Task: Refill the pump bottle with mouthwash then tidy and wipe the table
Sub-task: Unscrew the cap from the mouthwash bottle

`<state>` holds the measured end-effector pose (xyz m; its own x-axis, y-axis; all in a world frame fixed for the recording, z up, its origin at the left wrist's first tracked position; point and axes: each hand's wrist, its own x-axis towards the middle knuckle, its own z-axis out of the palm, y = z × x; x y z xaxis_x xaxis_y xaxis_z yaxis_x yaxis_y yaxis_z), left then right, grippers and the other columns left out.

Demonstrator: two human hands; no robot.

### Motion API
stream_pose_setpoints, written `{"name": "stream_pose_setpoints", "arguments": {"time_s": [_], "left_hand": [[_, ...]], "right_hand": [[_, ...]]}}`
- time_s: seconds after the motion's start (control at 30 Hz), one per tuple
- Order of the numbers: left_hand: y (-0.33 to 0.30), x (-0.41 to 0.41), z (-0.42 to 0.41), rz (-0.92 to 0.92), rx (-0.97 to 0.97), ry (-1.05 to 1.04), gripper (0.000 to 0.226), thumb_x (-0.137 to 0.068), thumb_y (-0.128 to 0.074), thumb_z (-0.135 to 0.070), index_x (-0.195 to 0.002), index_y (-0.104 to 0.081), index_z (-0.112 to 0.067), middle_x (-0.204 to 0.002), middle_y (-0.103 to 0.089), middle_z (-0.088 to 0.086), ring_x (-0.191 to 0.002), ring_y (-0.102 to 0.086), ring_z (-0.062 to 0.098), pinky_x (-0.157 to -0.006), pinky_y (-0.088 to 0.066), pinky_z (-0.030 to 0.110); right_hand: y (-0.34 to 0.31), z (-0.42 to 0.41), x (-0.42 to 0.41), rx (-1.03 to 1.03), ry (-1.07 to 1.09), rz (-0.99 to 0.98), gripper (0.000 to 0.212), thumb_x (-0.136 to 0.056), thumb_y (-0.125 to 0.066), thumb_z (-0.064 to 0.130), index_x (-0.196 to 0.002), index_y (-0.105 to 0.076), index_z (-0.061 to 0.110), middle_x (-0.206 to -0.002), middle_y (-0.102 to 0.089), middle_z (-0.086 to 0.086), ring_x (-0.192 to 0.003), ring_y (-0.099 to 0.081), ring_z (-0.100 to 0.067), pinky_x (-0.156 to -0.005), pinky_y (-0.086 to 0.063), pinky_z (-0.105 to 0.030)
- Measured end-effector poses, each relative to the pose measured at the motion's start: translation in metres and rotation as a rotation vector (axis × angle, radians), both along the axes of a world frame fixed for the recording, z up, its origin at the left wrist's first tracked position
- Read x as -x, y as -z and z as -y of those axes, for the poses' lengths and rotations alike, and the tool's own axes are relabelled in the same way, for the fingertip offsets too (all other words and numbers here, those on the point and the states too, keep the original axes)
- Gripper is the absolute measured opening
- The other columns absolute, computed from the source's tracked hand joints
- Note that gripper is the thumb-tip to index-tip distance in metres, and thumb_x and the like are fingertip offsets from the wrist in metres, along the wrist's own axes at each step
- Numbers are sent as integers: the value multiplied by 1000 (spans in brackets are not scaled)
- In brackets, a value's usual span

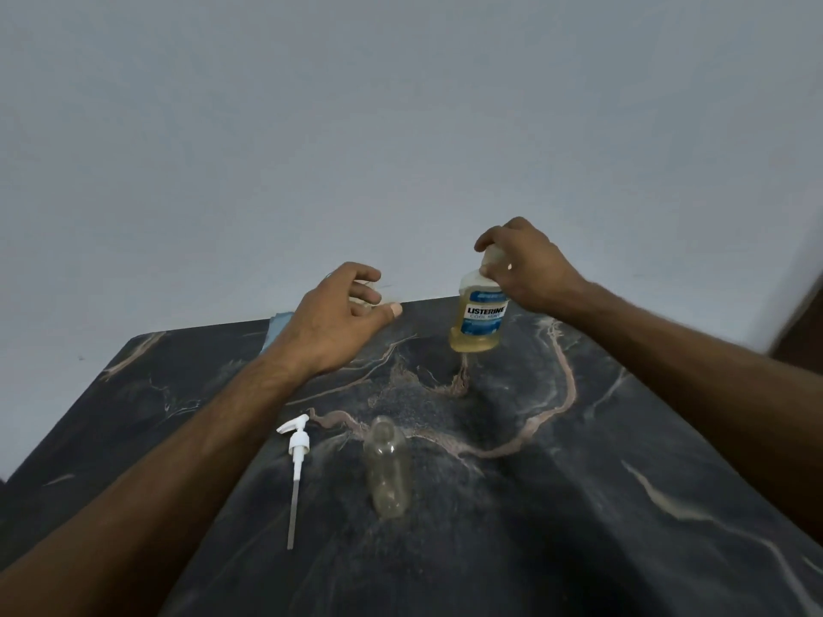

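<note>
A mouthwash bottle (480,320) with yellowish liquid and a blue label stands near the table's far edge. My right hand (523,264) is closed over its white cap from above. My left hand (340,313) hovers to the left of the bottle with fingers spread and curled, holding nothing I can make out; something pale sits behind its fingers, unclear. Nearer to me, an empty clear pump bottle (386,466) stands upright without its top. The white pump head (296,460) with its long dip tube lies flat on the table, just left of the empty bottle.
The dark marble-patterned table (556,460) runs up to a plain grey wall. A light blue cloth (277,326) lies at the far edge, partly hidden by my left hand. The table's left edge drops off diagonally.
</note>
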<state>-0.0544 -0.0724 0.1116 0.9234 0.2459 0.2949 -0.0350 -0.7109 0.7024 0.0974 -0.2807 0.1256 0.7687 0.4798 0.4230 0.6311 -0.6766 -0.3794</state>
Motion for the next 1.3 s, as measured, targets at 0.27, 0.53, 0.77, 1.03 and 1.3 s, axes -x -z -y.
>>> {"name": "stream_pose_setpoints", "arguments": {"time_s": [0.27,0.53,0.77,1.03,1.3], "left_hand": [[-7,79,67,59,71,118,47,-89,-68,-36,-132,-50,-26,-113,-60,-13,-98,-62,1,-81,-47,16],[85,148,125,-24,186,148,65,-82,-76,-35,-137,-42,-32,-127,-54,-13,-108,-56,0,-90,-53,30],[124,152,145,-86,269,131,73,-72,-79,-49,-134,-44,-30,-125,-57,-18,-116,-53,-3,-98,-45,26],[130,138,145,-113,345,165,58,-74,-82,-41,-125,-55,-29,-108,-65,-23,-95,-56,-21,-73,-42,1],[133,128,152,-172,327,175,40,-80,-78,-34,-115,-65,-22,-110,-72,-7,-104,-66,10,-96,-52,37]], "right_hand": [[-8,53,114,21,-62,-6,28,-95,-61,24,-123,-60,22,-120,-50,3,-99,-52,-14,-65,-36,-12],[7,89,196,10,-181,-17,27,-91,-65,22,-118,-62,24,-113,-51,5,-101,-54,-12,-83,-47,-21],[21,92,233,-31,-255,-29,26,-91,-67,21,-116,-63,26,-113,-52,7,-100,-54,-7,-85,-52,-25],[37,86,243,-259,-256,-111,32,-89,-63,12,-118,-60,25,-117,-57,12,-106,-55,-1,-89,-51,-23],[59,58,243,-606,-99,-236,36,-82,-75,44,-108,-61,23,-89,-60,16,-77,-58,10,-62,-45,-7]]}}
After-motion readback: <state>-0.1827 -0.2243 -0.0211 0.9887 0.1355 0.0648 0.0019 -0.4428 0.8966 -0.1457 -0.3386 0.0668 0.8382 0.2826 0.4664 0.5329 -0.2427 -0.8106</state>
